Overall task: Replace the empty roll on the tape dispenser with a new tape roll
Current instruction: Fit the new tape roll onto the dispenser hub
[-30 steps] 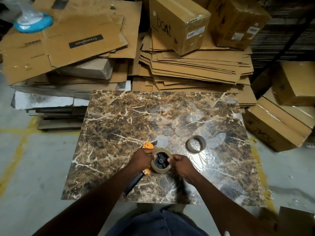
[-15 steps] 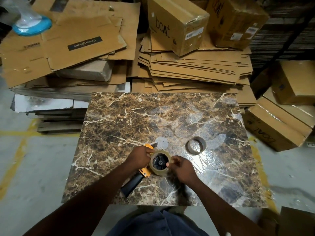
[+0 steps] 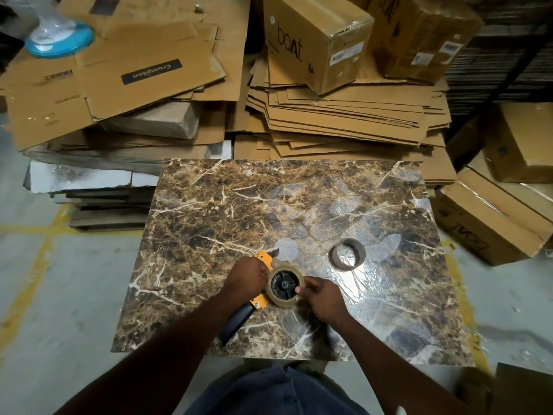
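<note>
Head view shows us working near the front edge of the marble-patterned board (image 3: 209, 205), a little left of its middle. Our left hand (image 3: 247, 275) is closed around the orange frame of the tape dispenser (image 3: 259, 301), whose dark handle points back toward the front edge. Our right hand (image 3: 321, 298) pinches the rim of the new tape roll (image 3: 285, 286), which sits over the dispenser's black hub, so we judge the roll is being seated or its loose end is being sought. The empty roll (image 3: 347, 253), a bare cardboard ring, lies apart toward the right half of the board. Several things could go wrong from here, as we judge it: the roll could sit crooked on the hub if pressed on one side only; it could be mounted with the sticky face the wrong way, so the tape would not feed; the clear tape end is hard to see and could stick back onto the roll; and the toothed blade near the dispenser's far tip could catch our fingers as we thread. Beyond the far edge, one flattened carton (image 3: 143, 70) reads "Crompton", an upright box (image 3: 314, 40) reads "boAt", and a box (image 3: 490, 226) off the right edge bears the same word upside down.
</note>
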The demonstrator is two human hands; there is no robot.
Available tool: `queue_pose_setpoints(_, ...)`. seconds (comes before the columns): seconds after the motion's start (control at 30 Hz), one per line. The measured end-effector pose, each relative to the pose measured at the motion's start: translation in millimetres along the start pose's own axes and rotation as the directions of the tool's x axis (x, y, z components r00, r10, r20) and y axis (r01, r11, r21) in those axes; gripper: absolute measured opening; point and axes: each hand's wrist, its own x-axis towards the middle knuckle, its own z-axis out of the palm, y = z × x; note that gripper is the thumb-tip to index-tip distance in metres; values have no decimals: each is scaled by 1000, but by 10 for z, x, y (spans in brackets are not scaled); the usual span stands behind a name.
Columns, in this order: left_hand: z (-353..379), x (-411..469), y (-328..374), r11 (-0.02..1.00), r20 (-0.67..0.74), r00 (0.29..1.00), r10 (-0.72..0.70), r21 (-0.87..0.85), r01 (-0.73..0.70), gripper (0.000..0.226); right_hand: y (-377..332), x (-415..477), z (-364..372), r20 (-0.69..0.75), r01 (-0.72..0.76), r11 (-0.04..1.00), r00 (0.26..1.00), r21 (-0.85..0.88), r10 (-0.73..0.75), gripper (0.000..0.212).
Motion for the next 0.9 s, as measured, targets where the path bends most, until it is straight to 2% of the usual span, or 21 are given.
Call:
queue_pose_setpoints(0.13,-5,-3,25,998,-25,999,38,50,-36,24,6,-7,-7,-4,-7,1000,1000,3,7,11)
queue_pose_setpoints(0.4,-18,-66,92,999,-64,997,36,31,-34,19,42,-8,20,-2,-55,998,998,40,55,29)
queue_pose_setpoints(0.57,-1,-129,100,993,-107,989,102,65,-95,45,6,-33,24,36,-146,989,989,38,145,47)
queue_pose_setpoints(0.67,13,-126,49,985,-141,976,167,-11,-170,37,0,-46,-9,15,-164,984,986,62,164,46)
queue_pose_setpoints(0.73,-2,-173,-9,975,-223,959,174,-96,-199,33,19,-36,-7,18,-166,986,986,33,165,43)
queue_pose_setpoints(0.83,-104,-300,-73,939,-377,925,43,-301,-166,26,22,-42,12,10,-179,984,984,-3,179,41)
queue_pose_setpoints(0.9,-151,-347,-192,925,-377,922,-93,-376,-60,18,-9,-58,18,-9,-184,982,983,-35,184,46)
